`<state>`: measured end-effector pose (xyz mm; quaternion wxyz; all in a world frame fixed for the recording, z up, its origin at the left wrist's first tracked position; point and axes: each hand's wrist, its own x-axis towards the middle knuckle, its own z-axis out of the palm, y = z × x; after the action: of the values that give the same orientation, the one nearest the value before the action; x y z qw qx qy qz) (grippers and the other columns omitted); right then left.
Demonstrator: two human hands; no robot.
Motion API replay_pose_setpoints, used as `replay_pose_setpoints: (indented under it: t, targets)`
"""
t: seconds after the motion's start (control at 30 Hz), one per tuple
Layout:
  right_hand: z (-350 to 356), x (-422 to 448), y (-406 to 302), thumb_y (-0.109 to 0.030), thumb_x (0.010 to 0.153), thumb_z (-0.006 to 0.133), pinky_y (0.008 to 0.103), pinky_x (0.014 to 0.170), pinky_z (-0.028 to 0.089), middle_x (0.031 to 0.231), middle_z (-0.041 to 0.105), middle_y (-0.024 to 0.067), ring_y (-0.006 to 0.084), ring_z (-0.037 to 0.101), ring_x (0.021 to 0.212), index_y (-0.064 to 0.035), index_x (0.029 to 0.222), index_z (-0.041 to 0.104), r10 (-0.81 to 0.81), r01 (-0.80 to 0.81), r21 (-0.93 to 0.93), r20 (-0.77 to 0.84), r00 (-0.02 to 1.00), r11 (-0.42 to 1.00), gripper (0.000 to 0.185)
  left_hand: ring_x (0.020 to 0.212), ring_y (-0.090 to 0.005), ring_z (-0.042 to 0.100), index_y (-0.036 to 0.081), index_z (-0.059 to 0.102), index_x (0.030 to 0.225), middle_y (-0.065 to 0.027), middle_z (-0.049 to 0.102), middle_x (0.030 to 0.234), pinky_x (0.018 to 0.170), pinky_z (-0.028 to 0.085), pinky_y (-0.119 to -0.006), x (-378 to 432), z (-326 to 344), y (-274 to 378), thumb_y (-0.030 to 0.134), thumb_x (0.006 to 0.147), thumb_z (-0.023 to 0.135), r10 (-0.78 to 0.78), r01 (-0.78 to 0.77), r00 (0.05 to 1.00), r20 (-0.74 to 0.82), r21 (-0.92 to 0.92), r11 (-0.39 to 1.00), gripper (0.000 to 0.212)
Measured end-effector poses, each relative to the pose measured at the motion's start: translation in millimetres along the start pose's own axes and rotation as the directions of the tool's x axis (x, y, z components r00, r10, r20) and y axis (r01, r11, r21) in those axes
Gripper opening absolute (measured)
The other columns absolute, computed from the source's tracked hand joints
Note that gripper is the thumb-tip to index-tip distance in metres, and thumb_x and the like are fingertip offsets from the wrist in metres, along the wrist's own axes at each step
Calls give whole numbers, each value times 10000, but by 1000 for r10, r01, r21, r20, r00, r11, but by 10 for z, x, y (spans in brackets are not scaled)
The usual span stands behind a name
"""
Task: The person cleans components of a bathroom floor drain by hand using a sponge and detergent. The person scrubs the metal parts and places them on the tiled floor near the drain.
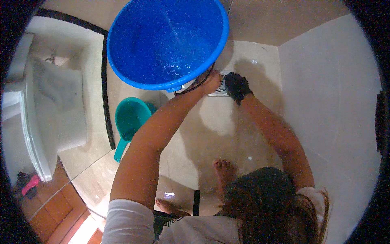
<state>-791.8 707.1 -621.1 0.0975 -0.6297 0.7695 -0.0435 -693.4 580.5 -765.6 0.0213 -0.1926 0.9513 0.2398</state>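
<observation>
A blue plastic bucket [137, 39] stands ahead of me, with a thin stream of water falling into it. Its dark handle [195, 88] hangs down on the near side, close to my left hand [212, 83]. That hand is bare and at the left edge of a floor drain grate [221, 89]; its fingers are partly hidden. On the grate's other side is my right hand [237, 87], covered by something black that looks like a glove. Its fingers are bent towards the grate, and whether they grip anything is unclear.
A green plastic dipper [131, 114] rests on the tiled floor [213, 120], left of my left arm. A black-edged border [105, 91] separates this area from white fixtures [67, 106] at left. A pale wall [317, 85] rises at right. My bare foot [225, 169] is below.
</observation>
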Motion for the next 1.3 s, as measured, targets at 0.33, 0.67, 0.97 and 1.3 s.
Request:
replay_pose_setpoints:
  t: [0.33,0.67,0.97,1.3]
  targets:
    - [160,-221,545,-123,654,507,397,582,452,737,545,125,286,553,702,-61,710,555,-255,256,-20,-207,945,966,96,795,-305,571,66,574,855,-150,584,803,732,457,-398,-254,-756,1213,185,746,473,-138,137,986,97,17,990,190]
    - [-200,-14,291,-240,728,488,418,611,419,760,570,120,303,552,753,-82,728,567,-219,205,155,76,973,966,177,847,-315,568,59,589,863,-170,589,861,770,446,-401,-156,-390,1003,146,737,483,-157,157,977,-145,-10,988,186]
    - [-259,62,344,-204,768,433,436,656,429,785,570,171,324,555,764,-54,755,561,-276,260,153,94,957,953,197,755,-294,585,34,581,808,-176,583,837,678,474,-414,-181,-513,746,177,710,510,14,-17,1000,24,105,994,188]
    - [27,-474,-10,-165,711,488,404,569,469,745,595,145,315,574,638,-34,732,613,-396,409,56,397,828,911,182,852,-310,541,18,533,902,-172,546,902,695,463,-421,-1131,-943,1205,201,698,554,-7,-8,974,225,66,998,275]
